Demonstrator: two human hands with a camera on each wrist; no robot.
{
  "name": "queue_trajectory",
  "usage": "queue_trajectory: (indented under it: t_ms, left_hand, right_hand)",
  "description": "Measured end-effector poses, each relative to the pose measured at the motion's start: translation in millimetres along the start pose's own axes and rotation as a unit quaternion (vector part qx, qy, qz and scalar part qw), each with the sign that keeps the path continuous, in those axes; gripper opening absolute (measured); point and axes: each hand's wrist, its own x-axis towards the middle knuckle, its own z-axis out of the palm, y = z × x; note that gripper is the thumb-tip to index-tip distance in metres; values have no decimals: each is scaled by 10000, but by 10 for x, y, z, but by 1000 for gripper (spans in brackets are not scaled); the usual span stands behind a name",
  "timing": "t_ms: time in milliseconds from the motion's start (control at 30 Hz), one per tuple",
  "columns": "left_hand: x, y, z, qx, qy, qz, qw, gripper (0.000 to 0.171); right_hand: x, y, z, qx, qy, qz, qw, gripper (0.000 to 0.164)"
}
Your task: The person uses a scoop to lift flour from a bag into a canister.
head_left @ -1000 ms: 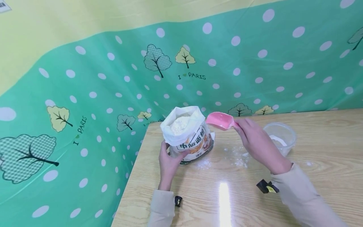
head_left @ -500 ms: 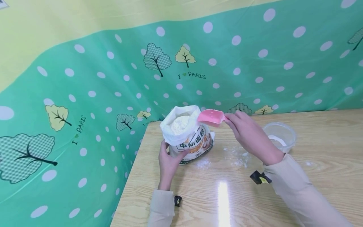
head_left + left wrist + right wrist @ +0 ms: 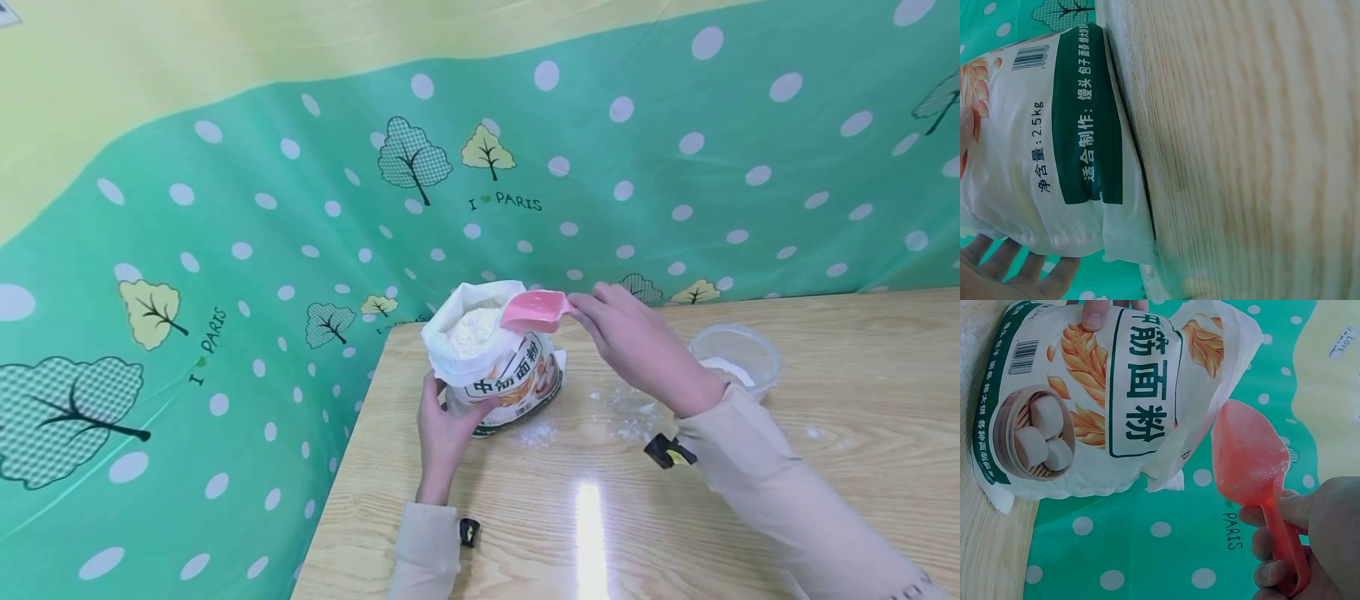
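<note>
A white flour bag [image 3: 513, 385] stands on the table with its top rolled open and white flour [image 3: 472, 333] inside. My left hand [image 3: 444, 433] holds the bag low down, thumb across the front and the other fingers [image 3: 1029, 265] along its far side. My right hand [image 3: 637, 346] grips the handle of a pink scoop [image 3: 534, 311]. In the right wrist view, the scoop's bowl [image 3: 1247, 453] has a dusting of flour, and its tip is at the bag's rim. From the head view the scoop overlaps the right edge of the bag's mouth.
A clear plastic tub [image 3: 765, 358] with some white flour stands right of the bag, partly behind my right forearm. Spilled flour [image 3: 633, 427] speckles the wooden table [image 3: 525, 517]. A green dotted cloth [image 3: 600, 208] hangs behind and to the left.
My right hand has moved left with the scoop, from beside the bag to its rim. The left hand has kept its hold on the bag.
</note>
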Motion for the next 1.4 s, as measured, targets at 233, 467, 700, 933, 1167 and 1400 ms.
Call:
queue_trajectory:
  t_ms: [233, 467, 700, 933, 1167, 1400]
  left_hand:
    - [11, -8, -4, -13, -10, 57, 10000, 94]
    - [14, -22, -15, -14, -4, 62, 10000, 95]
    - [4, -27, -14, -41, 44, 75, 10000, 93]
    - [16, -10, 12, -23, -19, 91, 10000, 94]
    - [5, -3, 8, -51, -1, 28, 10000, 94]
    - [-5, -15, 14, -70, 9, 5, 10000, 95]
  right_hand:
    - [142, -65, -10, -259, 8, -327, 9991, 38]
    - [237, -166, -50, -366, -146, -503, 9980, 33]
    - [267, -238, -112, -649, -313, -624, 9954, 27]
    - [277, -280, -167, -898, -534, -699, 9921, 21]
    - [321, -365, -214, -1131, -903, -551, 9879, 26]
    - [341, -386, -218, -1148, -1044, -495, 9866, 31]
